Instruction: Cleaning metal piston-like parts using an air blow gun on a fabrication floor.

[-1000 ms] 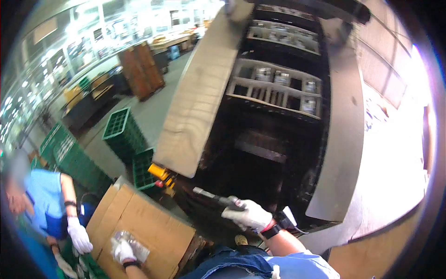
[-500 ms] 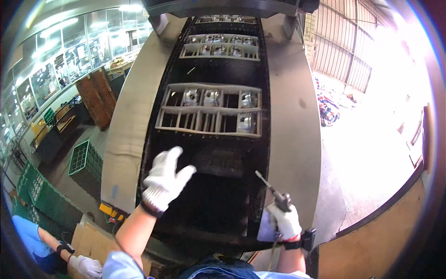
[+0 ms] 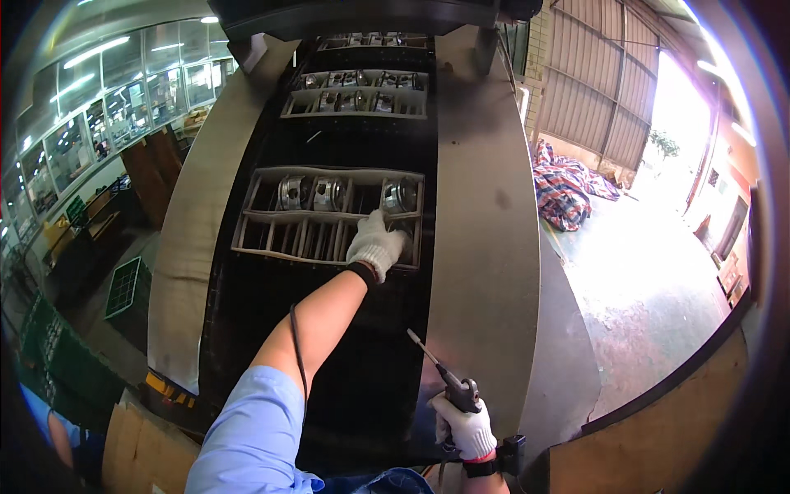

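My left hand (image 3: 377, 245), in a white knit glove, reaches over the near right corner of a pale divided tray (image 3: 329, 174). Its fingers and thumb are spread at a metal piston (image 3: 401, 227), which they partly cover; no firm hold shows. Other shiny pistons stand in the far row: one piston (image 3: 400, 194) at the right, another piston (image 3: 327, 194) and a third piston (image 3: 291, 193) further left. My right hand (image 3: 466, 424), also gloved, is closed round the grip of a black air blow gun (image 3: 461, 393), its thin nozzle pointing forward and left over the conveyor's right border.
The black conveyor belt (image 3: 337, 346) runs away from me between wide metal side plates (image 3: 481, 247). Farther trays (image 3: 362, 114) hold more pistons beneath a dark machine frame (image 3: 354, 18). Green crates (image 3: 127, 288) stand at left, with a co-worker's blue sleeve (image 3: 41, 412) at lower left.
My left hand has moved forward and right from above the bare belt to the tray's near right piston. The blow gun stays in my right hand. The view has shifted, and the co-worker's gloved hand has left it.
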Tool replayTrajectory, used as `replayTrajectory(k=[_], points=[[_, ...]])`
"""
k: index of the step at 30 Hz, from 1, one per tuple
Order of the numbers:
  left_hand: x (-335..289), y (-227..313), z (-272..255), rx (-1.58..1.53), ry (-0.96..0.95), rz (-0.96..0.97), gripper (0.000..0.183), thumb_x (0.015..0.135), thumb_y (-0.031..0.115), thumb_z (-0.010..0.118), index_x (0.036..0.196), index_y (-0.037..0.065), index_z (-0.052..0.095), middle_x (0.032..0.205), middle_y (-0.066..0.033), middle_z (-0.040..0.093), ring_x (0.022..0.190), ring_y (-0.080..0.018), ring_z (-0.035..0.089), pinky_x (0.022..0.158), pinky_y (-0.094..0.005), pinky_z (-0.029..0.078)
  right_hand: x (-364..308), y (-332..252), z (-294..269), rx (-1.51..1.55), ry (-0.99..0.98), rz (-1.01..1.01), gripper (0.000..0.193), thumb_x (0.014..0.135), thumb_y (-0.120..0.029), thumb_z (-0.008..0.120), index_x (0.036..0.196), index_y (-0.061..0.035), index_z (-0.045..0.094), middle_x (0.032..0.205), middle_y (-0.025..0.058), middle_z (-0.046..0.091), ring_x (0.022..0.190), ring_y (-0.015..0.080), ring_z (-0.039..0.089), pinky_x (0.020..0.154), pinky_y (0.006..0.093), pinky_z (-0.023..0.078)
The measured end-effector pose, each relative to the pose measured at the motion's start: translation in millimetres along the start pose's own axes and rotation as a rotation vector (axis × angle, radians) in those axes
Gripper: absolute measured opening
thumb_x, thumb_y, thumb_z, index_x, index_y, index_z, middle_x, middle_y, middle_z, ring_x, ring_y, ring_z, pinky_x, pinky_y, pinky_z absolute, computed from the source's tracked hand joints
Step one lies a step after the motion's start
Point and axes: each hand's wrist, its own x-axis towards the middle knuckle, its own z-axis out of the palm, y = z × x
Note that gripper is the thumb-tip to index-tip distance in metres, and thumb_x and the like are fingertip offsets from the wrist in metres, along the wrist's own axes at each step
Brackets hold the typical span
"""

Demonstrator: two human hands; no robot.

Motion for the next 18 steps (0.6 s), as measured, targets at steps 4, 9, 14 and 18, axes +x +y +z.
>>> replayTrajectory(k=[4, 9, 14, 18], points=[[-11.4, -32.8, -9.4, -0.793, 0.06, -0.005, 0.039, 0.084, 0.021, 0.064, 0.116, 0.002, 0.054, 0.094, -0.0112, 0.065, 0.091, -0.0226, 0.064, 0.088, -0.0342, 0.052, 7.2, 16.1, -6.2, -0.129, 0.061, -0.123, 0.015, 0.084, -0.012, 0.075, 0.094, -0.0034, 0.068, 0.069, 0.0006, 0.062, 0.058, 0.0101, 0.058, 0.053, 0.0279, 0.045], [-69.6, -96.0, -58.0, -1.648, -0.329, -0.225, 0.049, 0.097, 0.039, 0.033, 0.105, 0.0, 0.06, 0.085, -0.0229, 0.065, 0.072, -0.0396, 0.066, 0.064, -0.0558, 0.058, -2.9, 1.7, 12.5, 0.118, -0.033, -0.06, 0.008, 0.089, -0.009, 0.065, 0.085, -0.0032, 0.062, 0.052, 0.0015, 0.051, 0.037, 0.0106, 0.046, 0.037, 0.0251, 0.038], [-153.2, -134.8, -96.9, -1.902, -0.434, -0.611, 0.057, 0.096, 0.047, 0.033, 0.111, 0.001, 0.063, 0.084, -0.0236, 0.065, 0.069, -0.0357, 0.063, 0.057, -0.044, 0.054, -22.3, -9.1, 80.2, -0.076, -0.308, 0.018, 0.009, 0.089, -0.009, 0.063, 0.089, 0.0004, 0.063, 0.053, 0.0001, 0.047, 0.038, 0.01, 0.043, 0.037, 0.0255, 0.038], [-202.4, -171.4, -130.4, -1.974, -0.485, -0.645, 0.06, 0.095, 0.051, 0.033, 0.112, 0.003, 0.064, 0.089, -0.023, 0.066, 0.073, -0.0328, 0.065, 0.057, -0.0409, 0.053, -19.2, 9.8, 115.8, -0.047, -0.573, 0.149, 0.015, 0.087, -0.013, 0.067, 0.087, 0.0018, 0.064, 0.052, -0.0003, 0.047, 0.037, 0.0093, 0.042, 0.037, 0.0245, 0.036]])
